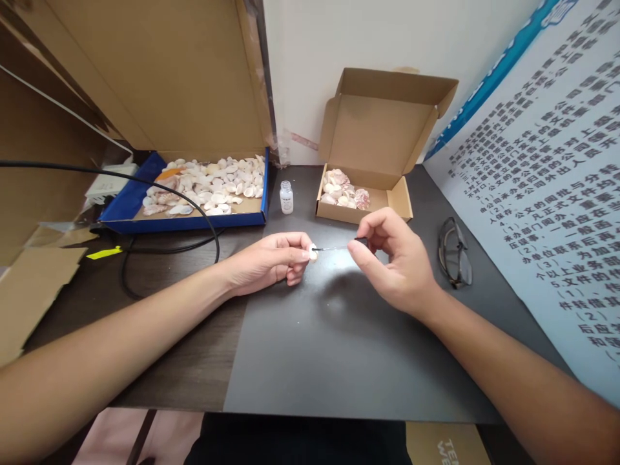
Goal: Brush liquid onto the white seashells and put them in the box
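Observation:
My left hand pinches a small pale seashell between thumb and fingertips, over the dark mat. In my right hand is a thin brush applicator, gripped by its black cap. Its dark tip reaches the shell, apparently touching it. Beyond my hands stands a small open glass bottle with a white label, upright on the table. A blue-sided box behind my left hand holds many white shells. Behind my right hand, an open cardboard box contains several larger shells.
Folded glasses lie right of my right hand. A black cable loops over the left side, near a yellow tag and cardboard pieces. A printed sheet rises along the right.

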Available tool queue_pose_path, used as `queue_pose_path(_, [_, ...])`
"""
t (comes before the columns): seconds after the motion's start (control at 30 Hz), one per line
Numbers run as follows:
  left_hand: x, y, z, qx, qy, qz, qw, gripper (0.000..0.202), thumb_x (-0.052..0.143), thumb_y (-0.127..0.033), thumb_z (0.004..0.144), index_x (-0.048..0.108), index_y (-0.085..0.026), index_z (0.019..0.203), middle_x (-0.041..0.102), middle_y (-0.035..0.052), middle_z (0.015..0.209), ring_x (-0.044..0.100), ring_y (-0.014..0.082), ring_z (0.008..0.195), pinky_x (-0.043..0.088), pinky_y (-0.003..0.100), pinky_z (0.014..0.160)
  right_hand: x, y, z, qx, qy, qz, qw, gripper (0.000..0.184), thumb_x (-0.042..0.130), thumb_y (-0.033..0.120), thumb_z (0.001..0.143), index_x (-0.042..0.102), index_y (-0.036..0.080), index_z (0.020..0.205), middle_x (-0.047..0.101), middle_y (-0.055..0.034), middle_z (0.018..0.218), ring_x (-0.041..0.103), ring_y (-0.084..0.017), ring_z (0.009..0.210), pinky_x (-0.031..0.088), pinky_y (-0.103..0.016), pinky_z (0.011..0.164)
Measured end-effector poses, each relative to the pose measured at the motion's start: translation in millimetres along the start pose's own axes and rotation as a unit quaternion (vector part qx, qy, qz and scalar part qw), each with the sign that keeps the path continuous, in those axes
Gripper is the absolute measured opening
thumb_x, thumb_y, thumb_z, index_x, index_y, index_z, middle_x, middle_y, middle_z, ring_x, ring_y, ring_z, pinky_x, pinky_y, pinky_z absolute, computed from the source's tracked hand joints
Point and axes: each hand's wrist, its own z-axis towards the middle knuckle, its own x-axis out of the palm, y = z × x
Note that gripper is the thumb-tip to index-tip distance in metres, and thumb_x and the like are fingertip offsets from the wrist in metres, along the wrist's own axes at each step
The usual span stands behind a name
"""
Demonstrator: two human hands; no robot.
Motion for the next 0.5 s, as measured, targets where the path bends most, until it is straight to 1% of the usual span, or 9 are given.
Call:
queue_pose_path(0.13, [-1.2,0.2,-0.3,-0.002,0.004,0.004,1.0,0.008,0.066,-0.019,0.084,0.061,-0.014,0.081,0.047,-0.0033,0.061,0.043,0.0055,0.055,0.041,0.017,0.053,0.3,-0.5,1.0,0.011,0.008,-0.029,0.999,0.018,0.063,0.021,0.084,0.044,0.021,0.083,0.045,0.0058,0.062,0.04,-0.007,0.051,0.035,-0.024,0.049])
queue_pose_path(0.3, [-1.0,0.3,-1.5,-0.004,0.007,0.005,1.0,0.006,0.065,-0.017,0.084,0.061,-0.014,0.081,0.047,-0.0031,0.062,0.044,0.0057,0.056,0.042,0.017,0.053,-0.6,0.0,0.6,0.012,0.015,0.036,0.999,0.016,0.061,0.023,0.085,0.045,0.021,0.087,0.047,0.0042,0.069,0.042,-0.008,0.055,0.037,-0.023,0.05])
queue_pose_path(0.43, [-0.1,-0.2,-1.9,-0.005,0.008,0.008,1.0,0.006,0.063,-0.017,0.085,0.061,-0.013,0.081,0.047,-0.0029,0.062,0.044,0.0056,0.056,0.042,0.017,0.053,0.2,-1.3,0.8,0.03,0.018,-0.005,0.999,0.02,0.063,0.021,0.083,0.044,0.021,0.084,0.044,0.0054,0.065,0.039,-0.007,0.053,0.035,-0.023,0.049])
queue_pose_path(0.5, [0.3,-0.2,-1.5,-0.005,0.008,0.007,1.0,0.006,0.063,-0.017,0.085,0.061,-0.013,0.081,0.047,-0.0028,0.063,0.044,0.0056,0.056,0.042,0.017,0.053,0.5,-1.7,0.6,0.029,0.021,0.005,0.999,0.019,0.063,0.022,0.084,0.044,0.021,0.085,0.045,0.005,0.066,0.04,-0.008,0.054,0.036,-0.024,0.05])
